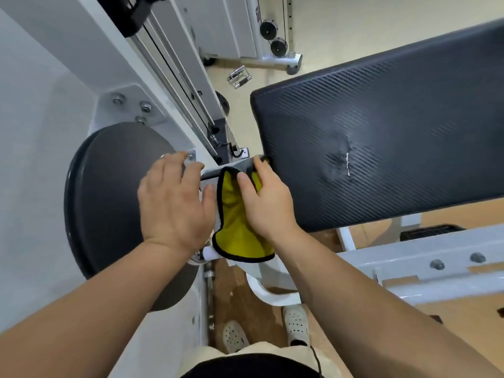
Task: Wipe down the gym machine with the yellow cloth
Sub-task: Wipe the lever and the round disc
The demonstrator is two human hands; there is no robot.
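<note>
A yellow cloth (237, 230) with a black hem hangs over a white bar of the gym machine (210, 181), between a round black pad (109, 203) and a large black seat pad (381, 148). My right hand (264, 197) presses flat on the cloth's upper part, fingers spread toward the edge of the seat pad. My left hand (174, 200) rests on the white bar and bracket just left of the cloth, fingers apart, holding nothing. The lower end of the cloth drapes free.
White frame beams (436, 257) with bolts run to the right. The weight stack rails and cable (174, 77) rise behind. A metal handle attachment (240, 77) lies on the floor. My feet in white clogs (296, 326) stand below.
</note>
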